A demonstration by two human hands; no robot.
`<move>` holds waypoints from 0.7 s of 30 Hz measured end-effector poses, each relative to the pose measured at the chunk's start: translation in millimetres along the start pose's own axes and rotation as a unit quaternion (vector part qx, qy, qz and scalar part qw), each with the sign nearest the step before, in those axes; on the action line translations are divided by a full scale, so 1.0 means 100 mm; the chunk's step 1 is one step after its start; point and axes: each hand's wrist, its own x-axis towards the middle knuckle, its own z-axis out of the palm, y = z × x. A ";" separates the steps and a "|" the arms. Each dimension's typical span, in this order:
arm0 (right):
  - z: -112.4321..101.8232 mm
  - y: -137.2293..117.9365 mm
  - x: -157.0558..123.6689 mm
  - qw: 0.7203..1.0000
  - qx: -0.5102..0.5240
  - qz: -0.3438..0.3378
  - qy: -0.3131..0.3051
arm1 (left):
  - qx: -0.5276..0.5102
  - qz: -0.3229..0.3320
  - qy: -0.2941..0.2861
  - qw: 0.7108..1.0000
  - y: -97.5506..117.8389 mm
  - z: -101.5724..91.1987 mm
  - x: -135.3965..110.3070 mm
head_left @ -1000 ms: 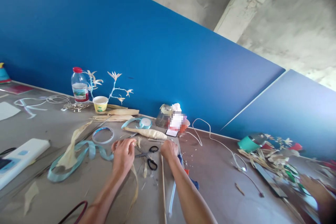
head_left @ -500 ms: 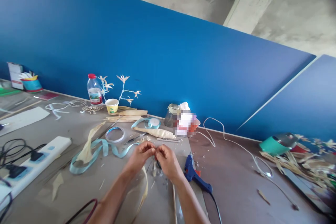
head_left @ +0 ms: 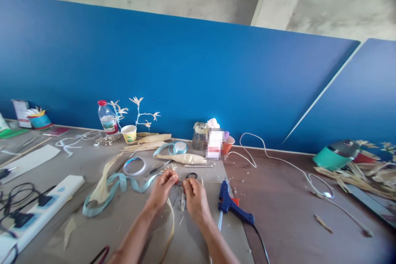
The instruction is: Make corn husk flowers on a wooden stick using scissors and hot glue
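Note:
My left hand (head_left: 163,185) and my right hand (head_left: 193,193) are over the middle of the mat, both with fingers pinched. A thin dark piece seems to span the small gap between the fingertips, too small to make out. Beneath my left hand runs a long pale husk strip (head_left: 170,223); whether the fingers hold it is hidden. Just behind my right hand lies a black loop (head_left: 192,175), perhaps a scissors handle. A light blue ribbon (head_left: 122,183) trails toward my left hand. To the right of my right hand rests a blue glue gun (head_left: 230,204).
At the left lies a power strip (head_left: 52,202) with plugs. A bottle (head_left: 108,119), a yellow cup (head_left: 129,133), a jar (head_left: 199,136) and a ribbon roll (head_left: 180,147) stand along the blue partition (head_left: 185,74). A white cable (head_left: 278,161) crosses the right side.
My hands have drawn slightly apart, opening a gap between the fingertips. The black loop behind my right hand now shows more fully. The whole view has tilted and shifted a little.

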 end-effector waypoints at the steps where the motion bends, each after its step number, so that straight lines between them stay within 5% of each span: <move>1: 0.01 0.02 -0.01 1.000 -0.003 -0.003 0.004 | 0.001 0.000 0.001 1.000 0.01 0.01 0.00; 14: 0.09 0.13 0.01 0.994 0.085 0.057 0.039 | 0.087 0.021 0.027 0.996 0.08 0.04 -0.02; 21: 0.04 0.08 0.02 0.996 0.078 0.031 0.034 | 0.095 0.011 0.043 0.995 0.10 0.04 -0.02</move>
